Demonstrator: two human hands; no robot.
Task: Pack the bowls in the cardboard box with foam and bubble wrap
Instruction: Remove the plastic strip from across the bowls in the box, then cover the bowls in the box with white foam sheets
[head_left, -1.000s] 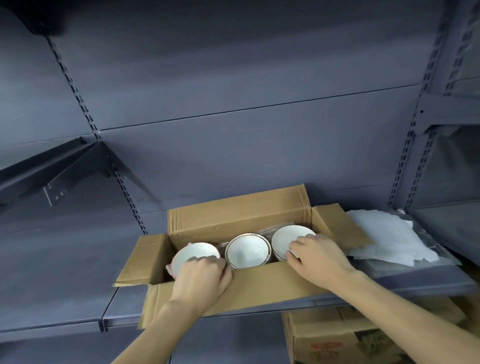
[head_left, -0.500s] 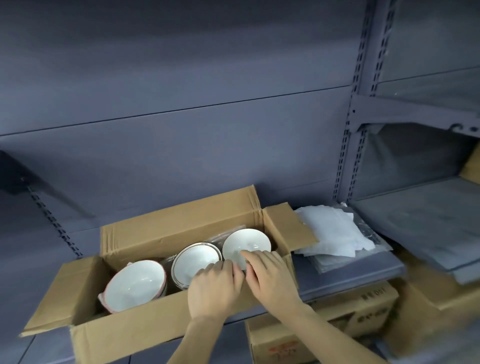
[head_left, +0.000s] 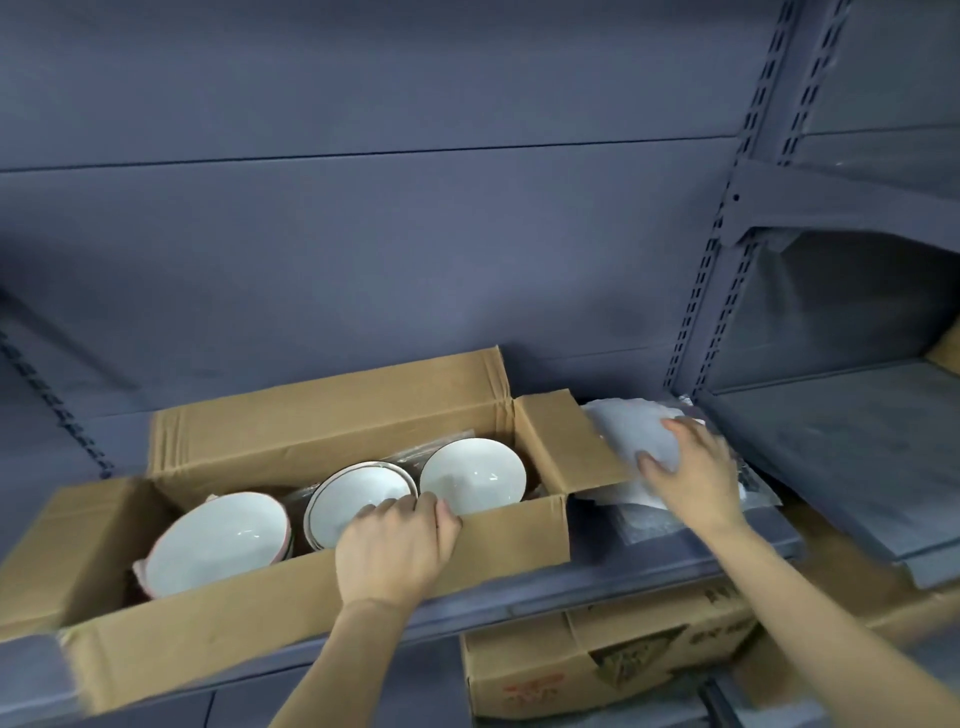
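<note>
1. Our right hand is now on the stack of white foam sheets. The fingers are spread flat on the top sheet and the thumb is at its near edge. We can't tell yet whether it's pinched or only pressed. Half a second ago this hand was in the box at the right-hand bowl.
2. Under the foam, toward us, clear bubble wrap sticks out on the grey shelf.
3. Just left of the foam is the open end flap of the cardboard box.
4. Our left hand curls over the box's near wall, with fingertips at the rim of the middle bowl.
5. The right bowl and left bowl flank it. All three sit open side up in the box, with plastic between them.
6. Our read: bowls are placed and foam comes next, likely as a top or gap layer.
7. A printed carton sits below the shelf.
</note>
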